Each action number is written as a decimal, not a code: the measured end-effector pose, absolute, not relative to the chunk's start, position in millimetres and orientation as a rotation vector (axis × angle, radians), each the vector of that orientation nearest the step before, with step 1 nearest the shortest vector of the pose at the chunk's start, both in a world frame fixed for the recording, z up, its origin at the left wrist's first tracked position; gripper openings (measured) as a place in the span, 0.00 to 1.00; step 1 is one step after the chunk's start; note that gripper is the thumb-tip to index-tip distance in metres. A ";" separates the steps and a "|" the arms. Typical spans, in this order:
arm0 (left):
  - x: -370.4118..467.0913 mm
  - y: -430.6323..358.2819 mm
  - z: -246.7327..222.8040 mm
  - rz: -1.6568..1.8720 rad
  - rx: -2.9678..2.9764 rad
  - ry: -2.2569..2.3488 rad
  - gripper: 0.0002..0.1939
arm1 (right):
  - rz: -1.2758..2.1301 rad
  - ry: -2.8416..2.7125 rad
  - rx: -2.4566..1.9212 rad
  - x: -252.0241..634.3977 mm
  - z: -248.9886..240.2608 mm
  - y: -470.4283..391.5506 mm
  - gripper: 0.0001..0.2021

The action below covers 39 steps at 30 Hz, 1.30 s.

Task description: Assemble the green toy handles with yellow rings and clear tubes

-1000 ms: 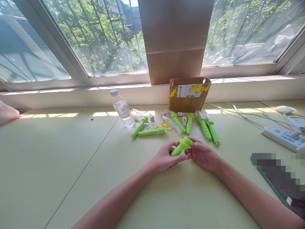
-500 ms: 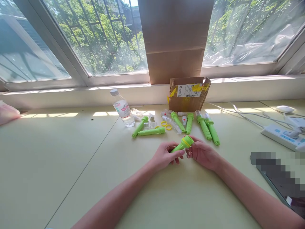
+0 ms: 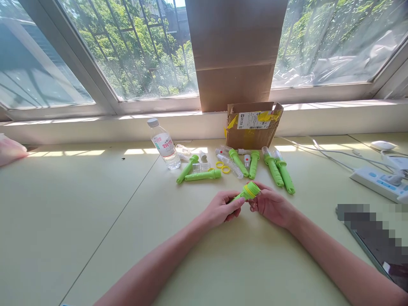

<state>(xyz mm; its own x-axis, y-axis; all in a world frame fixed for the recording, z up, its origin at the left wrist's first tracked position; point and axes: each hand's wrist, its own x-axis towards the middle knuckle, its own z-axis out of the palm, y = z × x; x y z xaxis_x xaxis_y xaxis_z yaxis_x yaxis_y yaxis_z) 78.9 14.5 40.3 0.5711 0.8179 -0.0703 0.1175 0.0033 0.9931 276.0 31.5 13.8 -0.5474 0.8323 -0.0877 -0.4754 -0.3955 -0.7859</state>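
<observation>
My left hand (image 3: pixel 223 208) is closed round the narrow part of a green plastic flashlight-shaped handle (image 3: pixel 251 190). Its wide threaded end tilts up to the right, with a yellow ring round its neck. At that end is my right hand (image 3: pixel 272 204), its fingers curled against the threaded head; part of them is hidden behind it. Beyond the hands lie loose yellow rings (image 3: pixel 225 169), a clear tube (image 3: pixel 234 166) and more green handles (image 3: pixel 202 175). On the right, two green handles (image 3: pixel 273 171) carry clear caps.
A water bottle (image 3: pixel 165 145) stands behind the parts on the left. At the back is an open cardboard box (image 3: pixel 250 134). To the right are a white power strip (image 3: pixel 376 183) with cables and a dark phone-like slab (image 3: pixel 369 238), partly pixelated. A pink bag (image 3: pixel 11 151) sits far left.
The fingers of my left hand have curled in further under the green handle, which has turned slightly. My right hand stays at the threaded end. The parts on the table lie as before.
</observation>
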 end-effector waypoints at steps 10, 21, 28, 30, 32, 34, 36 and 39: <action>75.3 16.5 46.4 0.593 1.387 0.796 0.23 | 2.018 -0.904 -0.633 276.9 12.1 31.3 0.13; 73.2 17.4 44.5 0.543 1.339 0.745 0.20 | 2.047 -0.961 -0.626 275.4 18.4 30.5 0.10; 82.1 15.4 35.6 0.712 1.310 0.966 0.20 | 2.029 -0.936 -0.639 275.4 16.7 31.9 0.10; 84.2 16.5 32.1 0.798 1.295 1.010 0.19 | 2.007 -0.913 -0.651 274.9 15.4 32.5 0.09; 85.5 17.4 29.7 0.868 1.317 1.041 0.18 | 1.990 -0.877 -0.651 274.4 14.2 33.2 0.08; 86.3 17.6 28.9 0.894 1.352 1.056 0.18 | 1.986 -0.841 -0.647 274.0 13.4 33.8 0.07; 87.2 16.5 29.2 0.891 1.389 1.068 0.18 | 1.987 -0.822 -0.645 273.9 13.1 34.3 0.07; 89.6 13.2 30.0 0.905 1.472 1.123 0.19 | 1.989 -0.808 -0.636 273.8 13.3 34.6 0.07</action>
